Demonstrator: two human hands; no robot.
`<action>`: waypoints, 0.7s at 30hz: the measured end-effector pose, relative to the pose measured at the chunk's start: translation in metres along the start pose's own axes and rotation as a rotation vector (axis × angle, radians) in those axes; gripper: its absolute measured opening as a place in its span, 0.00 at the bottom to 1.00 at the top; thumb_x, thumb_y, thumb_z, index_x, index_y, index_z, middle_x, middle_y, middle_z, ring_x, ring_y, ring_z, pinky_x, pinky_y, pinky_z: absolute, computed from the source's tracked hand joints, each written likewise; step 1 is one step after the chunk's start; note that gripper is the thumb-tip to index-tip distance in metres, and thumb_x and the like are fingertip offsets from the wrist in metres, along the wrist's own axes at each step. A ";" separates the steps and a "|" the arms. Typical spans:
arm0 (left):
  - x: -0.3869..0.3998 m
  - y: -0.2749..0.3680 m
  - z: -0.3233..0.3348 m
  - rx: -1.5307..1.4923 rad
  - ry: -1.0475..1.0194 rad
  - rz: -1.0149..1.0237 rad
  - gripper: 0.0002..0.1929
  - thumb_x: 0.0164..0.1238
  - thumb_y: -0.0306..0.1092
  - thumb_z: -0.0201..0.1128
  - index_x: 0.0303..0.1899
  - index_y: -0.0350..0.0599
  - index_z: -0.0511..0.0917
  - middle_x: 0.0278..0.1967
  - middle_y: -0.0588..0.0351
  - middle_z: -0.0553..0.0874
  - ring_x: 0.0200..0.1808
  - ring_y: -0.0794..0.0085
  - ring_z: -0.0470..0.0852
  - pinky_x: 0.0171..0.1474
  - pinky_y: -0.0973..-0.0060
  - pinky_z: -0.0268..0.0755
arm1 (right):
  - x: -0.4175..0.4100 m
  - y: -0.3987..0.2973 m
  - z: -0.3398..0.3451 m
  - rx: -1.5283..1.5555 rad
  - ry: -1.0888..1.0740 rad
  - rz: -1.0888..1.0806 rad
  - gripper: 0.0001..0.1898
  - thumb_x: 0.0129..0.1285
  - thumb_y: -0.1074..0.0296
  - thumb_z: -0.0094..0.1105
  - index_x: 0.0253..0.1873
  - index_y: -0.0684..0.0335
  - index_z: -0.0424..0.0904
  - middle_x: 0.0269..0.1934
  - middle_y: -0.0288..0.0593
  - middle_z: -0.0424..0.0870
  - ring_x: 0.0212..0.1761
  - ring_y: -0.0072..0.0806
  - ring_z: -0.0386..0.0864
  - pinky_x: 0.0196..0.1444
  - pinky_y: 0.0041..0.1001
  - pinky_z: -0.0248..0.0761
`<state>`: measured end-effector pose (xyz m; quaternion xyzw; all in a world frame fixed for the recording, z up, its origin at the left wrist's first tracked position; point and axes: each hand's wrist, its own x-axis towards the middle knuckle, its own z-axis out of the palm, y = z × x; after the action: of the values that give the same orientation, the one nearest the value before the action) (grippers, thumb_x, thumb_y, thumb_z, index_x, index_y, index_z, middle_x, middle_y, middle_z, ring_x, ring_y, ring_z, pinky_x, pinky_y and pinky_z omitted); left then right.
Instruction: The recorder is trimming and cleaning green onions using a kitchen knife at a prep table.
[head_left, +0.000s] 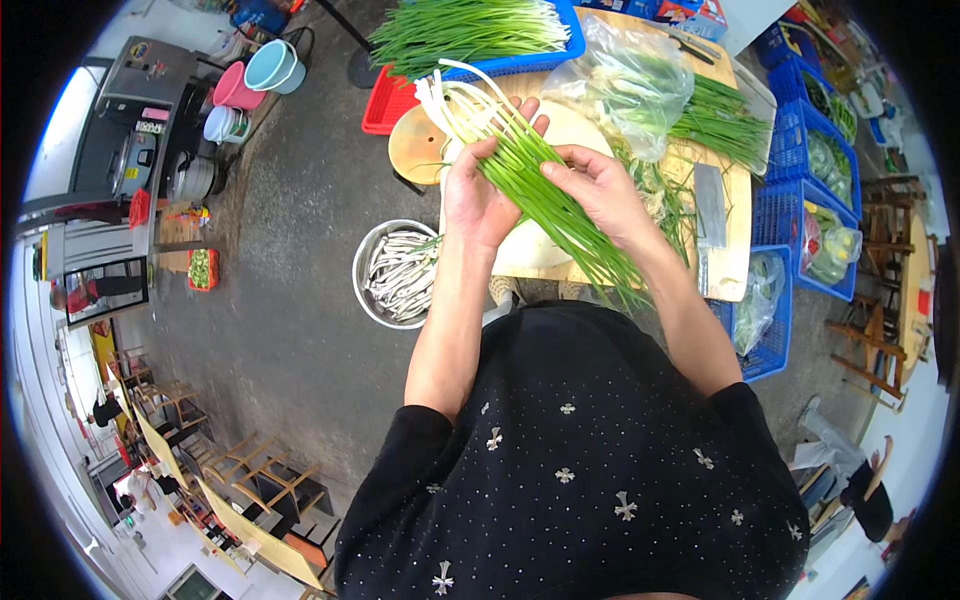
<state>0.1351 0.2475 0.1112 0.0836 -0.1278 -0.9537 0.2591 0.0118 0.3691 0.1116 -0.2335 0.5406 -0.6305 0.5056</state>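
A bunch of green onions (536, 184), white ends toward the upper left and green leaves toward the lower right, is held up over the wooden table. My left hand (480, 191) cradles it from below, with the thumb near the white stems. With thumb and fingers, my right hand (596, 187) grips the green part. Beneath the hands lies a pale round surface (536, 251), partly hidden. Roots and leaf scraps (656, 195) are scattered to the right, beside a cleaver (710, 206). A clear plastic bag (619, 82) lies over more green onions (720, 124).
Past the table stands a blue basket (517, 64) heaped with green onions, near a wooden stool (416, 146). A metal bowl (397, 274) of cut pale strips sits at left. Blue vegetable crates (776, 330) line the right. A knife (697, 51) lies at the far edge.
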 end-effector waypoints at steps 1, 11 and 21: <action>0.001 0.000 -0.001 -0.051 -0.010 -0.003 0.33 0.73 0.31 0.50 0.78 0.36 0.58 0.79 0.43 0.64 0.79 0.51 0.63 0.81 0.52 0.55 | 0.001 0.002 -0.001 -0.031 -0.009 -0.057 0.14 0.75 0.67 0.64 0.58 0.69 0.82 0.43 0.37 0.88 0.41 0.16 0.83 0.44 0.20 0.78; -0.001 -0.009 0.002 0.031 -0.047 0.034 0.33 0.74 0.34 0.49 0.79 0.40 0.57 0.79 0.43 0.63 0.80 0.49 0.62 0.82 0.51 0.54 | 0.000 0.012 -0.001 -0.190 0.123 -0.232 0.10 0.72 0.74 0.64 0.51 0.68 0.73 0.44 0.40 0.82 0.37 0.18 0.82 0.37 0.19 0.75; -0.008 -0.012 -0.009 0.176 -0.039 0.052 0.29 0.80 0.36 0.48 0.80 0.48 0.59 0.53 0.53 0.84 0.55 0.65 0.83 0.64 0.58 0.75 | 0.003 -0.046 0.017 -0.676 0.254 -0.553 0.10 0.66 0.65 0.69 0.45 0.65 0.87 0.42 0.44 0.85 0.40 0.38 0.86 0.42 0.34 0.78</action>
<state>0.1379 0.2598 0.1003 0.0840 -0.2184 -0.9331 0.2730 0.0067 0.3542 0.1583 -0.4419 0.6911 -0.5536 0.1435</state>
